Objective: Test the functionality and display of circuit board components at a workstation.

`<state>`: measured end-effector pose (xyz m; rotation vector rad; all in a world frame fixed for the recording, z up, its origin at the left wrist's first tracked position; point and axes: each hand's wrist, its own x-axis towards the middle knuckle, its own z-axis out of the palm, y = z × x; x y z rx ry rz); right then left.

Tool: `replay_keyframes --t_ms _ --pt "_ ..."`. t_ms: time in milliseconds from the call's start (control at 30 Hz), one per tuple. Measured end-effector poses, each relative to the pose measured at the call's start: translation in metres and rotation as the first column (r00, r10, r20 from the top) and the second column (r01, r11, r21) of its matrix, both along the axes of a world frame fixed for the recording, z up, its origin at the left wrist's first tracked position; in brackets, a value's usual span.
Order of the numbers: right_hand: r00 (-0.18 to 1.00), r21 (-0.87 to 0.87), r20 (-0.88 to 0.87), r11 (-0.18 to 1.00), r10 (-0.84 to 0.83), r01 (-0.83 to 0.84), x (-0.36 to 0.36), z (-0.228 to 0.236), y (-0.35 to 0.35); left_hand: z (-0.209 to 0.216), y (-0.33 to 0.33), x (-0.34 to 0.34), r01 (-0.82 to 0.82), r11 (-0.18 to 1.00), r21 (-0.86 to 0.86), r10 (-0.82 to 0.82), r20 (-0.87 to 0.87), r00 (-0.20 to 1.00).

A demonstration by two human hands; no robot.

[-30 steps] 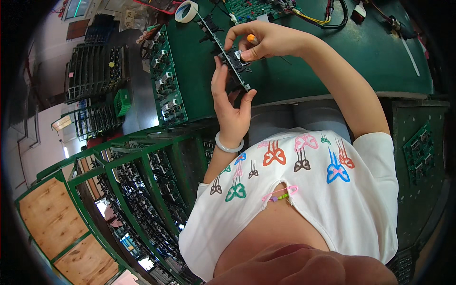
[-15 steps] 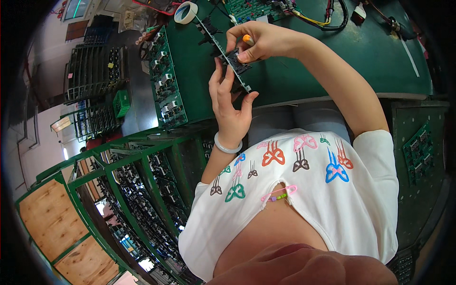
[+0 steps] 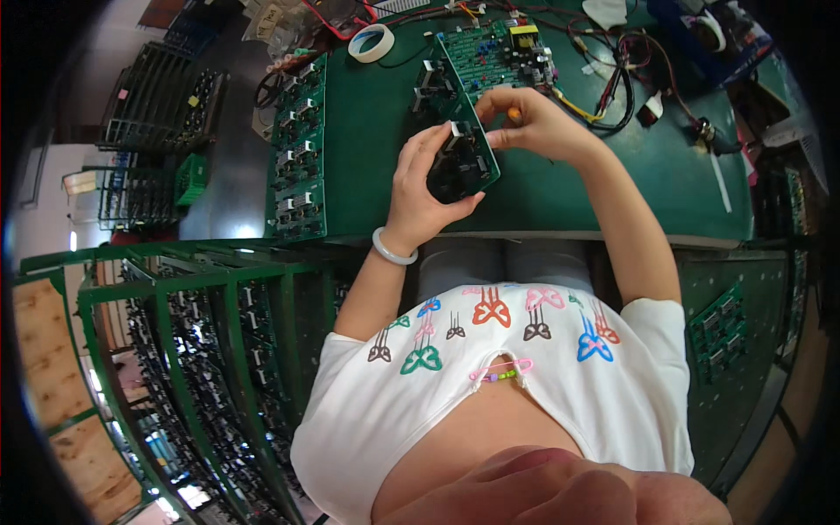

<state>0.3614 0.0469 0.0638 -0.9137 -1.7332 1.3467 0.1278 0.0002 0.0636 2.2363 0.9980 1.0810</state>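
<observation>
A green circuit board [image 3: 468,122] with black and white components stands tilted on its edge above the green table. My left hand [image 3: 420,188] holds it from the left and below, fingers on the component side and thumb near its lower edge. My right hand [image 3: 538,127] is closed at the board's other side, its thumb and fingertips close to the board face. An orange-ended tool [image 3: 514,115] pokes out of that hand; the rest of it is hidden, so its kind is unclear. Whether the right fingertips press on the board cannot be made out.
Another board [image 3: 499,57] with a yellow transformer lies behind. A tape roll [image 3: 371,43] sits at the far left, near a row of joined boards [image 3: 297,166]. Cables [image 3: 612,96] spread at the right. Green racks [image 3: 201,289] full of boards stand at the left.
The board has turned from nearly edge-on, so its component side shows more. Both hands sit lower in the view, the right one slightly further right. My view has shifted, showing more of the table's far side.
</observation>
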Motion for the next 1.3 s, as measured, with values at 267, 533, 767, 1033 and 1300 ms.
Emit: replay_keyframes --t_ms 267,533,767,1033,1300 --pt "0.557 0.437 0.411 0.692 -0.722 0.574 0.080 0.006 -0.039 0.016 0.005 -0.039 -0.024 0.997 0.074 0.047 -0.334 0.942" --pt "0.124 0.488 0.684 0.578 -0.719 0.654 0.179 -0.050 -0.036 -0.011 0.006 -0.043 -0.043 0.998 0.050 0.062 -0.482 0.874" --pt "0.169 0.487 0.678 0.610 -0.715 0.626 0.192 -0.068 -0.030 -0.026 -0.014 -0.073 -0.253 0.963 0.089 0.262 -0.105 0.959" --pt "0.023 0.642 0.602 0.501 -0.798 0.581 0.171 -0.083 -0.039 -0.096 -0.021 -0.105 -0.596 0.782 0.182 0.589 0.095 0.803" --pt "0.044 0.622 0.597 0.497 -0.801 0.605 0.174 -0.085 -0.038 -0.106 -0.021 -0.107 -0.589 0.723 0.360 0.571 0.168 0.803"
